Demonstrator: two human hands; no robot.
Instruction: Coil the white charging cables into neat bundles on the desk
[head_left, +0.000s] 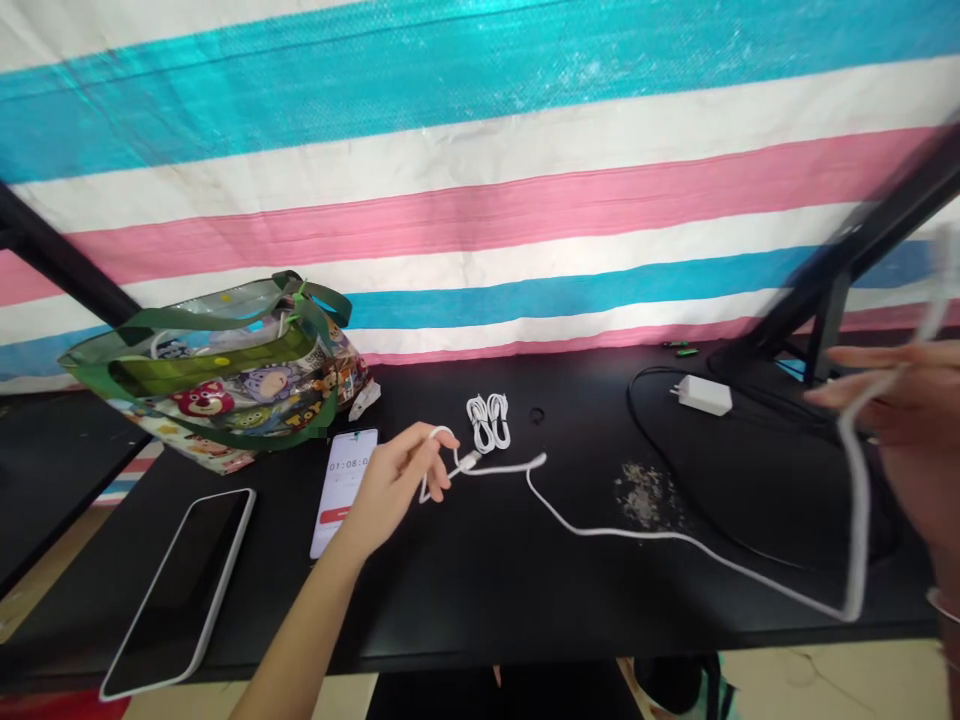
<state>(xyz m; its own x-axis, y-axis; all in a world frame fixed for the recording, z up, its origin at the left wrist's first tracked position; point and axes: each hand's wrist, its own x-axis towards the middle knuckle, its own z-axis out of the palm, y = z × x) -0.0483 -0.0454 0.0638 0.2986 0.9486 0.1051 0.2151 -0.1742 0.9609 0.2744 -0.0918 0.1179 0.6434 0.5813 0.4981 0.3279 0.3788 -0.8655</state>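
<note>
Left hand: I had the fingertips pressed together, pinching the white charging cable just behind its metal connector.
Right hand: raised and blurred at the view's edge, cable running past it; I could not tell the grip.
Cable: lay in a slack loop across the black desk, between both hands.
Nearby: a bundled white cable sat just beyond the left hand, a phone showing a timer beside it, and a white charger further right.

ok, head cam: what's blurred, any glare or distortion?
Head view: the right hand and the white cable beside it are motion-blurred, as is the black metal frame bar at right; the left hand is sharp; faint sheen on the striped blue-and-pink tarpaulin; wide-angle bending curves the black tabletop.
</note>
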